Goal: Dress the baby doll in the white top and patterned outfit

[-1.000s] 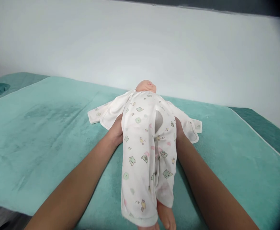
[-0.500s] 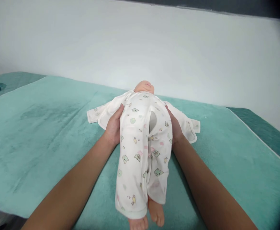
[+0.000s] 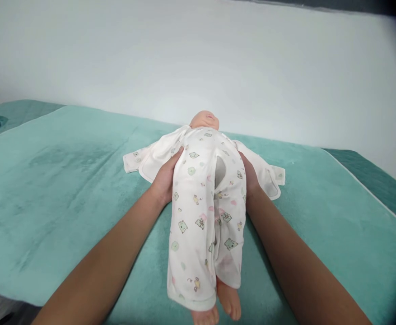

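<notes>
A baby doll (image 3: 204, 119) lies on its back, head at the far end and bare feet towards me. It wears white baby pants (image 3: 198, 203) with small bear prints, an opening at the crotch. Beneath its upper body a white baby top (image 3: 155, 155) is spread, one sleeve reaching out on each side. My left hand (image 3: 165, 179) grips the doll's left-in-view side, thumb along the pants and fingers tucked out of sight. On the opposite side, my right hand (image 3: 251, 176) holds the waist or hip, its fingers mostly hidden behind the cloth.
A teal plush cover (image 3: 65, 203) spreads under the doll. White wall (image 3: 198, 58) rises just behind the doll's head. Darker green fabric (image 3: 370, 180) shows at the right, and more at the far left. Dark floor (image 3: 1, 311) appears at the lower left corner.
The doll's legs and pants have shifted slightly to the right in view, with both hands moving along. The spread sleeves stay nearly where they were.
</notes>
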Motion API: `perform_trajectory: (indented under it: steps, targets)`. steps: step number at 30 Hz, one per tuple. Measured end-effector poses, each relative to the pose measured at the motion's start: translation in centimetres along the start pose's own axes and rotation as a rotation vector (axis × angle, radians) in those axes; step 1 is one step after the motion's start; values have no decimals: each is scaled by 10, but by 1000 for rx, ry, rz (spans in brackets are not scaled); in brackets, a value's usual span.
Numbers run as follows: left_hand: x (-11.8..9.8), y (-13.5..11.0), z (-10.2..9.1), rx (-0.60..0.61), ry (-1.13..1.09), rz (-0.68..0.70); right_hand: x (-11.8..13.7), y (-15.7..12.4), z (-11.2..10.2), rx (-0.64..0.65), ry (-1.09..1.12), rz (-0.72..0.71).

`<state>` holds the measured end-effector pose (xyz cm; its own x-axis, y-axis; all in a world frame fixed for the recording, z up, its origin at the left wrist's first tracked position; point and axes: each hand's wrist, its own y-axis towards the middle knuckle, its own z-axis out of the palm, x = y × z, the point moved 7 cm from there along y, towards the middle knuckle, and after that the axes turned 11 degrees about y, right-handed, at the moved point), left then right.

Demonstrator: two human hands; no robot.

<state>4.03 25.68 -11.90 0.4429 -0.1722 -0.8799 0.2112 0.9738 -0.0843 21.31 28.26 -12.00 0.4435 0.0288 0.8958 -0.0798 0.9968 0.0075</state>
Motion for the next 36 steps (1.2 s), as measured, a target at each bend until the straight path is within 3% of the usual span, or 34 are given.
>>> perform_trajectory:
  steps: [3,6,10,12,14,18,21,25,28,32,36]
  targets:
    - [-4,-2,-3,-57,102,37,0,-1,-5,-1,-67,23]
    - [-11,-3,-11,-157,279,117,15,-7,-20,-135,-284,-137]
    - [-33,-12,-29,-459,691,301,23,-16,-25,-199,-368,-260]
    - [-44,-19,-30,-555,834,392,27,-21,-25,-251,-395,-326]
    - [-49,-21,-24,-508,908,457,31,-25,-20,-254,-422,-389]
    - [-47,-15,-8,-284,1022,451,31,-21,-5,-76,-424,-391]
    - [-44,-6,-11,-249,1065,372,27,-11,-5,-18,-409,-312]
    - [-41,4,-20,-237,1068,330,29,-15,-6,-63,-442,-321]
    - [-42,3,-23,-288,1059,405,31,-47,3,-72,-501,-437]
    - [-41,-15,-25,-398,1081,512,21,-122,11,-17,-590,-536]
    - [-34,-52,-30,-485,1079,584,1,-204,-13,-120,-641,-465]
